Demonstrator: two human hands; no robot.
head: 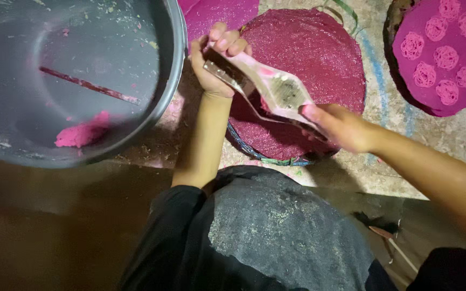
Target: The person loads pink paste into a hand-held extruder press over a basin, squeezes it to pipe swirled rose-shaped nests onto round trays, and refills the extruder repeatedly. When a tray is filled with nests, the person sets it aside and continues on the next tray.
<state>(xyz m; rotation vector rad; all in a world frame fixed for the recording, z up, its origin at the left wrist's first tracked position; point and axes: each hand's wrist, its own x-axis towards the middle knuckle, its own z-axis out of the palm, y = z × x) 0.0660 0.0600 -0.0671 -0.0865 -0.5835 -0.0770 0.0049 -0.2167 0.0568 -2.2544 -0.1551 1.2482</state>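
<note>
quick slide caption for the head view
Both hands, left hand and right hand, grip a pink-smeared press over a round magenta mat beside a grey basin.

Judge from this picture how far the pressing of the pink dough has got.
Done: the round tray at upper right carries pink noodle rounds. In hand: the left hand and right hand grip a two-handled press over a round pink mat. Left: one lump of pink dough in the grey basin.

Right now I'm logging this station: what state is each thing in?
Press tool: held by both hands, over the round mat.
Left hand: grip closed on one end.
Right hand: grip on the other end.
Basin: nearly empty, pink dough lump inside.
Tray: covered with pink rosettes.
</note>
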